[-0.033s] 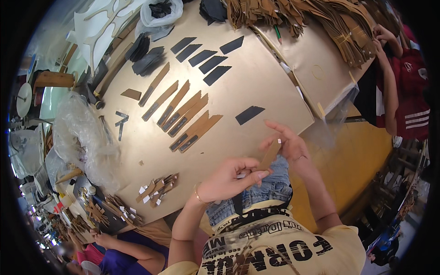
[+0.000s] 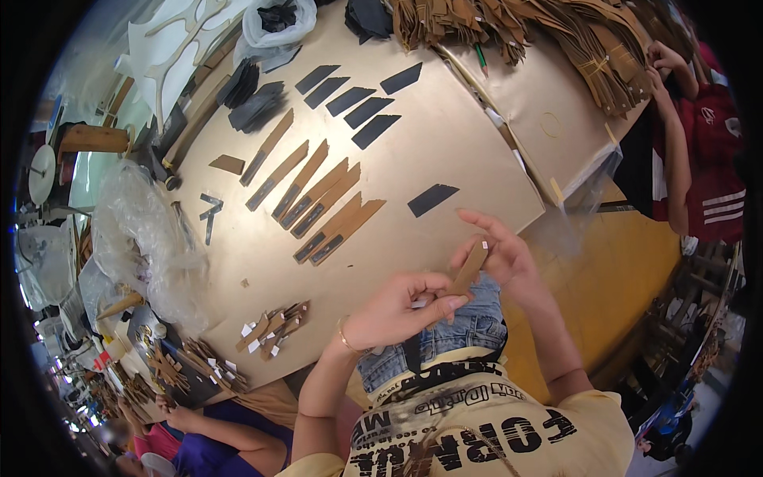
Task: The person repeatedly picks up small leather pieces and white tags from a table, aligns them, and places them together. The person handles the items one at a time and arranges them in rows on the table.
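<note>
My left hand point(image 2: 401, 312) is closed, pinching the lower end of a flat brown strip point(image 2: 468, 270) between thumb and fingers. At the strip's upper end is a small white tag. Around that end is my right hand point(image 2: 509, 256), its index finger stretched out and other fingers bent behind the strip; whether they touch it I cannot tell. Beyond the hands, a single slanted black piece point(image 2: 433, 199) lies on the table. Farther left, several long brown strips with dark inlaid ends point(image 2: 326, 211) lie side by side.
Rows of slanted black pieces point(image 2: 350, 99) lie on the table point(image 2: 445, 143). Brown strips with white tags point(image 2: 274, 327) are heaped at the left, near crumpled clear plastic point(image 2: 147, 246). Bundled brown pieces point(image 2: 596, 60) cover the far right. Co-workers sit at the right and lower left.
</note>
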`<state>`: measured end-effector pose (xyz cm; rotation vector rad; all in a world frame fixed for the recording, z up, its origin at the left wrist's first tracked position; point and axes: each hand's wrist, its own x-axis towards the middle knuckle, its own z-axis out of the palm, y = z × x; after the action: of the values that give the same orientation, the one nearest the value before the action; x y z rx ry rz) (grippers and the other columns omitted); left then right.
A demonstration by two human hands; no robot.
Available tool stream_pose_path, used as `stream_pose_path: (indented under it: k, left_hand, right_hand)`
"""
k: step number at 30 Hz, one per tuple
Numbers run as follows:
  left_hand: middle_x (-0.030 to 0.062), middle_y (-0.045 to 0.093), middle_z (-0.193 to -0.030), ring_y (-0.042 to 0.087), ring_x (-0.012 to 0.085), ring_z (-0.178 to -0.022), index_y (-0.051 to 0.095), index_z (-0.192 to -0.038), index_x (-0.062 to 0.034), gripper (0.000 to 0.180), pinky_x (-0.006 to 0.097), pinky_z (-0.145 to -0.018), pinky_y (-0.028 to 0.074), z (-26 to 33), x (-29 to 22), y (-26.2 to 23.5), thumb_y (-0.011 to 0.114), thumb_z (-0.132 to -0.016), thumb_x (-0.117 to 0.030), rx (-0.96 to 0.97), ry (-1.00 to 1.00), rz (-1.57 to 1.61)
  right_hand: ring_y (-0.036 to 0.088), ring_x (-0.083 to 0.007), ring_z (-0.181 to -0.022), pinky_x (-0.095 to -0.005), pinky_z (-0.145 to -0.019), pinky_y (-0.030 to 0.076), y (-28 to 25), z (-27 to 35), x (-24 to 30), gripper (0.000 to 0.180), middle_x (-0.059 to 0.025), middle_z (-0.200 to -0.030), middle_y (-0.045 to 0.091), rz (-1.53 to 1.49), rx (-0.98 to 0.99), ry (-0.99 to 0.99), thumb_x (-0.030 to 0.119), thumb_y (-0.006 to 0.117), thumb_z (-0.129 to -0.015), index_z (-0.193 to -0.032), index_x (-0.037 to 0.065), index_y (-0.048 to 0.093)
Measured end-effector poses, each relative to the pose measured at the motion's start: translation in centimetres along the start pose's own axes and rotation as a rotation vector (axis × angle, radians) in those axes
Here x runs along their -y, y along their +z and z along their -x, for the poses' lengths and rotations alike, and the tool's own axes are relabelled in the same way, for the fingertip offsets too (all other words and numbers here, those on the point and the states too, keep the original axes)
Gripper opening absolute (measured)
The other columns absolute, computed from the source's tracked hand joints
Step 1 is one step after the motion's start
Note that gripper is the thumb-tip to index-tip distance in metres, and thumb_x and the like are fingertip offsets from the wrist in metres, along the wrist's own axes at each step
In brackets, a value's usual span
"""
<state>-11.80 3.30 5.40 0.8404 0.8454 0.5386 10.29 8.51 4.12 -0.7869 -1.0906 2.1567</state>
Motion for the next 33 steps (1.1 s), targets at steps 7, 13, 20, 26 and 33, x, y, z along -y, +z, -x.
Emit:
stream_pose_path:
  k: [7,13,20,26,33]
  left_hand:
    - [0.0024,0.07,-0.081,0.064,0.0056,-0.076,0.062,-0.12,0.0009,0.027,0.02,-0.067,0.047,0.1,1.3,-0.3,0.064,-0.097,-0.015,-0.311,0.038,0.052]
    - [0.0097,0.073,-0.08,0.066,0.0091,-0.071,0.06,-0.116,0.0007,0.025,0.023,-0.065,0.048,-0.6,1.9,-0.6,0.065,-0.093,-0.009,-0.693,0.172,-0.231]
    - [0.0132,0.072,-0.08,0.067,0.0128,-0.065,0.059,-0.106,-0.0008,0.017,0.026,-0.059,0.047,-1.8,0.9,-1.3,0.065,-0.092,-0.008,-0.865,0.097,-0.328]
    - [0.0163,0.071,-0.084,0.064,0.0131,-0.063,0.062,-0.104,0.0001,0.015,0.026,-0.057,0.047,-2.5,0.6,-1.6,0.065,-0.092,-0.007,-0.898,0.209,-0.359]
    - [0.0097,0.069,-0.079,0.061,0.0078,-0.065,0.065,-0.113,0.0015,0.022,0.023,-0.061,0.047,-1.7,-0.1,-1.2,0.064,-0.093,-0.006,-0.87,0.132,-0.321]
  right_hand:
    - [0.061,-0.0085,-0.089,-0.0218,-0.078,0.049,0.8,-1.5,0.3,0.073,-0.0026,-0.094,0.063,0.272,-0.263,-0.015,-0.001,0.076,-0.083,-0.146,0.004,0.039]
    - [0.062,-0.0089,-0.086,-0.0216,-0.076,0.05,0.3,-3.4,0.5,0.068,-0.0034,-0.093,0.064,0.398,-0.318,-0.055,-0.002,0.072,-0.085,-0.145,0.002,0.04]
    - [0.061,-0.0112,-0.075,-0.0238,-0.065,0.05,0.5,-6.4,0.4,0.062,-0.0064,-0.086,0.065,0.803,-0.405,-0.163,0.004,0.072,-0.086,-0.142,0.007,0.045]
    - [0.061,-0.0116,-0.073,-0.0241,-0.063,0.048,0.4,-7.0,0.4,0.063,-0.0064,-0.085,0.065,0.829,-0.439,-0.127,0.004,0.074,-0.084,-0.141,0.007,0.047]
    - [0.061,-0.0128,-0.078,-0.0261,-0.069,0.048,0.3,-7.2,1.3,0.059,-0.0049,-0.089,0.066,0.816,-0.422,-0.161,0.006,0.076,-0.083,-0.137,0.007,0.052]
